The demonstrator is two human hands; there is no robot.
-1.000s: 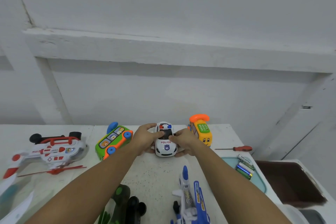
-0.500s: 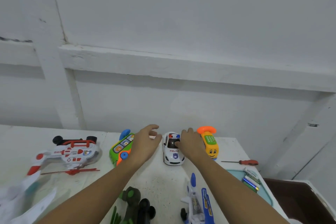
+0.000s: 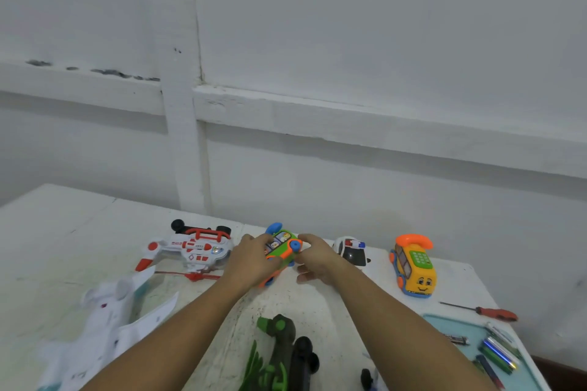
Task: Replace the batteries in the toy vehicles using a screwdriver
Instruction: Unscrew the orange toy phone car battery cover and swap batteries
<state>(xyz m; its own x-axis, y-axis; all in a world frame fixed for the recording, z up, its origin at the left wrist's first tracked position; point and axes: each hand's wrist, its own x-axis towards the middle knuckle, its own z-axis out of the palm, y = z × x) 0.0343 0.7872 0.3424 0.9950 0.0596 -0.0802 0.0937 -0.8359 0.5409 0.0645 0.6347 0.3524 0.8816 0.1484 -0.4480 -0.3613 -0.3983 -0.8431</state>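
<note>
A green and orange toy bus (image 3: 282, 247) with blue wheels sits at the back of the white table (image 3: 63, 251). My left hand (image 3: 251, 259) grips its left side and my right hand (image 3: 316, 259) holds its right side, so the bus lies between both palms. The white police car (image 3: 351, 251) stands just right of my right hand, untouched. A red-handled screwdriver (image 3: 489, 311) lies at the right edge of the table. Several batteries (image 3: 498, 354) lie on a light blue tray (image 3: 444, 322) at the near right.
A white and red toy helicopter (image 3: 193, 249) lies left of the bus. A yellow telephone car (image 3: 413, 267) stands to the right. A white toy plane (image 3: 104, 324) lies near left, and a dark green toy vehicle (image 3: 282, 346) sits near centre. A white wall rises behind the table.
Both hands left the police car and moved left onto the green and orange bus, which they now hold. The camera view swung left.
</note>
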